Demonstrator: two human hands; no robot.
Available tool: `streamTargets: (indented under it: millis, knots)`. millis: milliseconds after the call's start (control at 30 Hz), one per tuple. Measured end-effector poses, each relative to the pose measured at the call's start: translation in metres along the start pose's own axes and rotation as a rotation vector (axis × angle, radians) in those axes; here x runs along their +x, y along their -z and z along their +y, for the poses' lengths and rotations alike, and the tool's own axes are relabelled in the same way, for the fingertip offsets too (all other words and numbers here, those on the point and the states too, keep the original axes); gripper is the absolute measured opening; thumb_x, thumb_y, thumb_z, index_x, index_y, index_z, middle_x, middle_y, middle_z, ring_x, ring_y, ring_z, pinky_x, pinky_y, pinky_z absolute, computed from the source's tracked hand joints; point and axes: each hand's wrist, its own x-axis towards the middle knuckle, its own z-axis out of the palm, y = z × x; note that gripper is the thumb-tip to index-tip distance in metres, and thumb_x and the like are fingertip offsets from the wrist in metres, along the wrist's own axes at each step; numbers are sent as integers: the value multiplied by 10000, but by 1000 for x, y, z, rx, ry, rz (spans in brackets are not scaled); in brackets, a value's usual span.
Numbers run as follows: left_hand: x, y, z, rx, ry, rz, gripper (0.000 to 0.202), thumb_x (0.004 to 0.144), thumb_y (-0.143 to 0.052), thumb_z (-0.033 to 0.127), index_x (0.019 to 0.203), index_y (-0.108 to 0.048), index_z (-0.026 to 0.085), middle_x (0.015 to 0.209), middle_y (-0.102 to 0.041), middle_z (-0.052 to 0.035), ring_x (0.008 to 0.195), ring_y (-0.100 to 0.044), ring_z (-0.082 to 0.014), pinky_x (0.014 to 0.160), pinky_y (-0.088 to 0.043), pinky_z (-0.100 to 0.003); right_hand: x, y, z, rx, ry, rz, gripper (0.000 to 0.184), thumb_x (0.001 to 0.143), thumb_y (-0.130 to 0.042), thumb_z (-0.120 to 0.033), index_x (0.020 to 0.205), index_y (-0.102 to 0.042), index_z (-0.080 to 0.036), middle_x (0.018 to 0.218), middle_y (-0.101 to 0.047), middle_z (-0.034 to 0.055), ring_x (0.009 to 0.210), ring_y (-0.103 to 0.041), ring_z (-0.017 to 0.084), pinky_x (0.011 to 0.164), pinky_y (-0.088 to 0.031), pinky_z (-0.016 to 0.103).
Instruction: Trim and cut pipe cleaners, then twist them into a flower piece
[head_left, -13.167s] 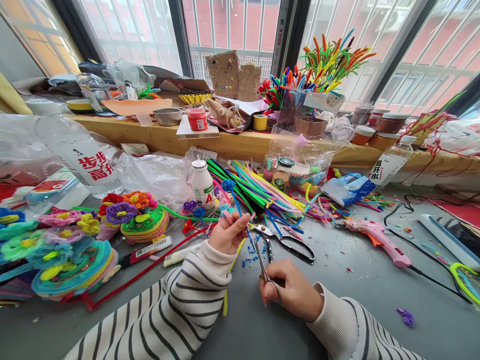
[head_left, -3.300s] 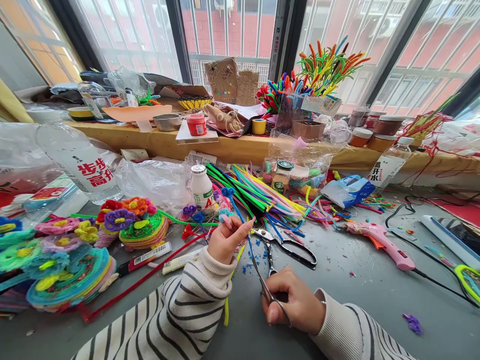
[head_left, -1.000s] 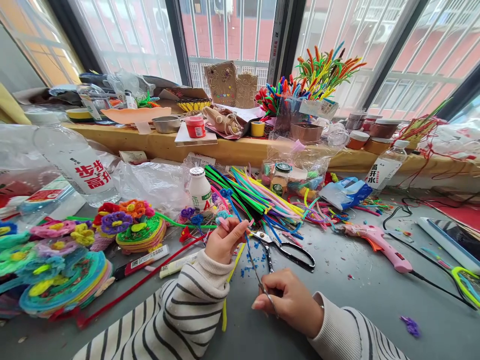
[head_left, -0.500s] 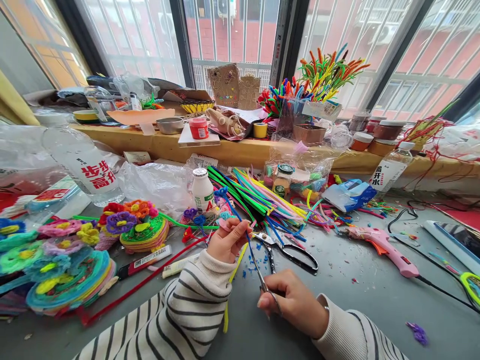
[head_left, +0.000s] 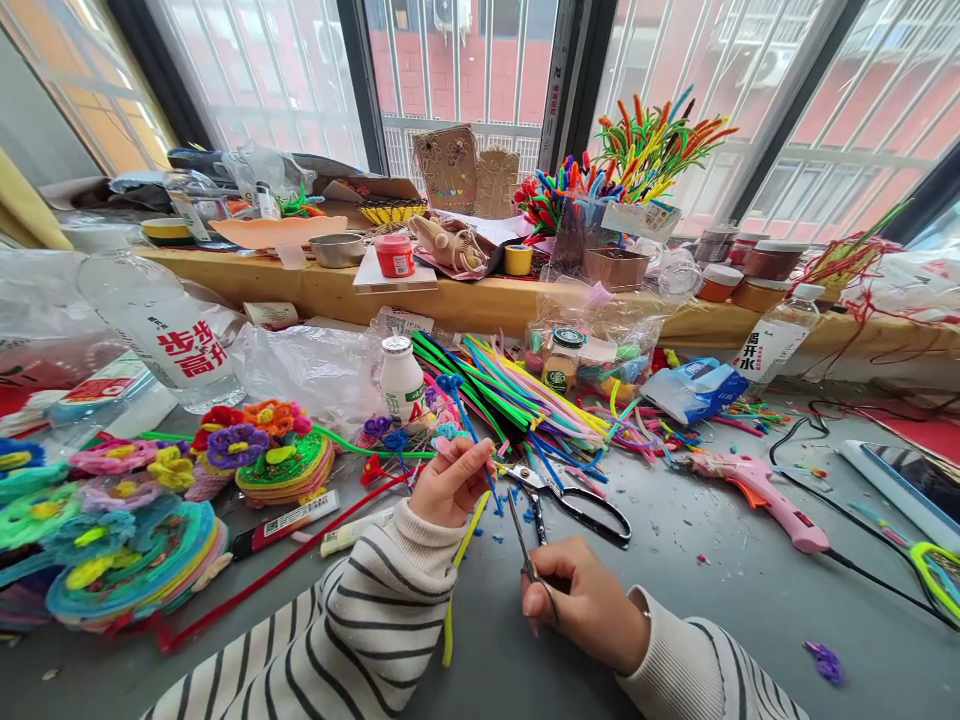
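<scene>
My left hand (head_left: 454,482) pinches a blue pipe cleaner (head_left: 466,416), which has a curled blue shape at its upper end. A short blue length shows below the fingertips. Small metal scissors (head_left: 521,530) are held in my right hand (head_left: 589,605), their blades pointing up toward the pipe cleaner's lower end. I cannot tell whether the blades touch it. Larger black-handled scissors (head_left: 596,512) lie just behind, among blue fuzz scraps. A yellow pipe cleaner (head_left: 448,630) lies beneath my left wrist.
Pipe-cleaner flowers (head_left: 120,490) are heaped at left beside a glue tube (head_left: 289,522). Behind my hands stand a white bottle (head_left: 402,385) and a bundle of colored pipe cleaners (head_left: 491,395). A pink glue gun (head_left: 780,510) with its cord lies at right, near a purple scrap (head_left: 825,662).
The small scissors' tips have dropped slightly, away from my left fingertips. My left hand keeps its hold on the blue pipe cleaner. The view has shifted a little.
</scene>
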Motion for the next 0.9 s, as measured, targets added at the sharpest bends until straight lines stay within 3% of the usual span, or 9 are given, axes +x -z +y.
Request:
streamTargets:
  millis: [167,400,667,900]
  knots:
    - [-2,0,-4,29,59,-139,288,446,-721,260,466,-453,155,529,-553,30,502,-521,-70,460,-434,-169,-2,3,0,-17,51,-67,661,620,-240,-732,431,-455,-137,387,-343,-34,391,-300,65,398,-245,197]
    - [-2,1,-6,50,77,-125,290,420,-732,248,452,-461,148,528,-550,29,482,-513,-60,470,-424,-165,-4,6,0,-5,84,-128,699,620,-185,-744,488,-491,-130,412,-356,-24,403,-330,73,416,-262,201]
    - [-2,-1,-7,62,72,-115,292,417,-733,241,454,-458,149,509,-538,33,468,-508,-59,464,-425,-165,-3,1,-1,-50,48,-57,634,626,-254,-726,390,-381,-151,370,-322,-31,378,-293,65,404,-246,205]
    - [-3,0,-3,33,43,-59,293,423,-731,240,445,-453,148,529,-531,32,464,-500,-54,451,-423,-157,-2,-1,4,-20,15,86,536,645,-459,-593,360,-293,-170,325,-335,-46,345,-304,60,362,-224,191]
